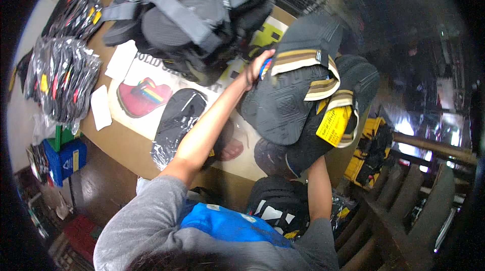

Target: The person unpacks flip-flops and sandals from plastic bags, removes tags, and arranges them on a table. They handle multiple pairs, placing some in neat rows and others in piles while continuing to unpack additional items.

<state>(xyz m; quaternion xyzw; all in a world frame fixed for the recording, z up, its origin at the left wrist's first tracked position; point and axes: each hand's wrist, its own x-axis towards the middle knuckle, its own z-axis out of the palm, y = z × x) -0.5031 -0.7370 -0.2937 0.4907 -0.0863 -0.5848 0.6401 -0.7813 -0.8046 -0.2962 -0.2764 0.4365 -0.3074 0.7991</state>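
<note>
Your left hand [256, 70] has its fingers closed on the left edge of a cluster of dark sandals [283, 104] with striped brown straps, near a strap's end. Your right hand is hidden behind the lower sandals, with only the right forearm [320, 187] showing, so I cannot tell how those fingers are set. The cluster is held up over the right edge of the tabletop [118, 144], soles and straps overlapping, with a yellow tag [333, 126] hanging at its lower right. You seem to be in the middle of gathering or lining up these sandals; the next move probably calls for a steady hold from both sides, so none slips loose. Near the tabletop's near edge lies a bagged sandal [178, 114]; towards the far edge sits a heap of grey-strapped sandals [184, 15]; by the left edge is a bagged stack [63, 79].
</note>
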